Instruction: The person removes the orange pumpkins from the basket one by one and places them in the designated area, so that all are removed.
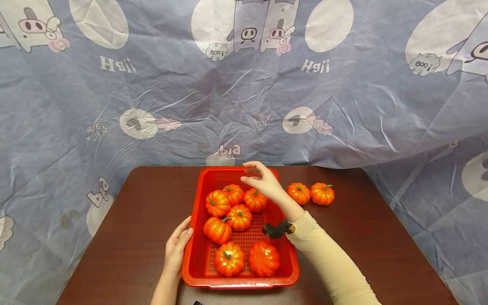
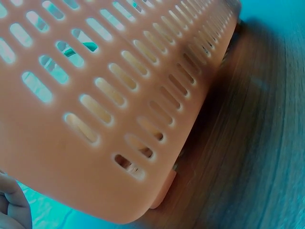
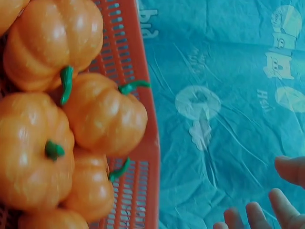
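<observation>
Behind the red basket (image 1: 240, 283) hangs a printed sheet (image 1: 171, 93); beneath it spreads the brown surface (image 1: 160, 190). Your pale sleeve (image 1: 335, 258) hides part of its right rim. Your left hand (image 1: 176, 250) rests straight-fingered against its left side — your right hand (image 1: 263, 182), empty and loosely spread, hovers over its far end. Seven pumpkins (image 1: 239, 217) sit inside, two more pumpkins (image 1: 322, 194) to its right. Only your left wrist view shows its outer wall's slots (image 2: 109, 91).

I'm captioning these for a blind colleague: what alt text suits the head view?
Seven orange pumpkins lie in a red perforated basket, its left side touched by a person's left hand while the empty right hand is raised near its far end. Two more pumpkins sit on the brown table to the right, before a patterned grey-blue cloth.
</observation>
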A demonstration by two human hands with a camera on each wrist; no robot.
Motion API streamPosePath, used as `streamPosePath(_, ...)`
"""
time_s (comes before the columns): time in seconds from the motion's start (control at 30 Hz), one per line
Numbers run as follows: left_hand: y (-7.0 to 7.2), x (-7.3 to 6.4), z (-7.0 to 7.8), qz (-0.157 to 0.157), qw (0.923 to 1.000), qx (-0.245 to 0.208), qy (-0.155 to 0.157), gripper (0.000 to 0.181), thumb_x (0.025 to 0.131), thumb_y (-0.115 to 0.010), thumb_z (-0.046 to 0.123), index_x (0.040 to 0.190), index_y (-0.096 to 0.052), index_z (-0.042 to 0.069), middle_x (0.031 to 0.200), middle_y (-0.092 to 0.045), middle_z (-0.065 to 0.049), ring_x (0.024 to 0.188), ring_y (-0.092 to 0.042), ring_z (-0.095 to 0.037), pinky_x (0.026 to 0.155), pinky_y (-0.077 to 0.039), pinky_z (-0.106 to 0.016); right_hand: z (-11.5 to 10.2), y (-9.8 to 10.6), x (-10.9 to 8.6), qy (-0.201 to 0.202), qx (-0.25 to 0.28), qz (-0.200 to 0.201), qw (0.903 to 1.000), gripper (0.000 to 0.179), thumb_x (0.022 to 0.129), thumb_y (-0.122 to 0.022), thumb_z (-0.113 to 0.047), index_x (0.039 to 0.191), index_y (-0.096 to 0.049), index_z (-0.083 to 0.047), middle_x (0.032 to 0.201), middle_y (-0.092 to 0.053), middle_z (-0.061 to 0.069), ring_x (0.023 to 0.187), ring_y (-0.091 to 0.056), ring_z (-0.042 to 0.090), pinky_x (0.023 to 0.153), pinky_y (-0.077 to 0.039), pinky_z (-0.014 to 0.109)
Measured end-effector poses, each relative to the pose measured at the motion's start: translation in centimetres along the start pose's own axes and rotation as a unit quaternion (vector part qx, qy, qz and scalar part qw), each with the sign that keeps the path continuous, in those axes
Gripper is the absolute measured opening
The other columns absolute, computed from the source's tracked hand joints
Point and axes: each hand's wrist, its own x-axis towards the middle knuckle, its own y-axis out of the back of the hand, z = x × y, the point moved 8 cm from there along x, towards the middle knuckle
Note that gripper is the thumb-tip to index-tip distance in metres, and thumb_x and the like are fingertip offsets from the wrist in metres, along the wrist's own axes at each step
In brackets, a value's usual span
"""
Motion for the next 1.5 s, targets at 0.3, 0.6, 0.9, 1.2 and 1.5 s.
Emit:
streamPosePath(0.3,0.1,0.0,-0.1,0.001,0.9999,0.005,0.01,0.045,0.098,-0.046,0.005,0.14,-0.034,-0.007,0.095,-0.064,-0.006,0.084,-0.063,-0.017,0.071,-0.055,-0.03,-0.2,-3.9,1.1,0.032,-0.003,-0.031,0.999,0.049,0.083,-0.071,-0.01,0.126,-0.05,-0.002,0.13,-0.051,0.015,0.117,-0.051,0.032,0.098,-0.041,0.044)
streamPosePath(0.6,0.1,0.0,-0.1,0.001,0.9999,0.009,0.013,0.045,0.098,-0.046,0.005,0.14,-0.034,-0.007,0.096,-0.064,-0.006,0.084,-0.063,-0.017,0.071,-0.055,-0.03,2.1,-6.8,1.3,0.036,0.011,-0.058,0.9976,0.052,0.082,-0.072,-0.007,0.128,-0.048,-0.003,0.132,-0.048,0.018,0.121,-0.047,0.034,0.1,-0.038,0.047)
streamPosePath(0.9,0.1,0.0,-0.1,-0.004,0.9999,0.007,0.009,0.045,0.098,-0.046,0.005,0.14,-0.034,-0.007,0.096,-0.064,-0.007,0.084,-0.063,-0.016,0.071,-0.055,-0.03,4.3,-8.2,1.3,0.039,-0.026,-0.092,0.9946,0.058,0.076,-0.076,-0.006,0.127,-0.049,-0.003,0.131,-0.049,0.018,0.123,-0.045,0.03,0.102,-0.035,0.046)
streamPosePath(1.2,0.2,0.1,-0.1,-0.006,0.9999,0.009,0.006,0.045,0.098,-0.046,0.005,0.14,-0.034,-0.007,0.096,-0.064,-0.008,0.084,-0.063,-0.017,0.071,-0.055,-0.03,5.6,-9.0,1.4,0.047,-0.047,-0.134,0.9888,0.064,0.072,-0.078,-0.002,0.128,-0.049,0.0,0.131,-0.05,0.013,0.125,-0.044,0.027,0.1,-0.04,0.04)
streamPosePath(1.5,0.1,0.0,0.0,-0.002,0.9998,0.016,0.01,0.045,0.098,-0.046,0.006,0.14,-0.034,-0.007,0.098,-0.064,-0.009,0.085,-0.064,-0.017,0.072,-0.055,-0.031,6.3,-9.4,1.2,0.039,-0.091,-0.16,0.9821,0.078,0.067,-0.08,0.003,0.137,-0.044,-0.003,0.134,-0.044,0.013,0.117,-0.048,0.028,0.096,-0.044,0.036)
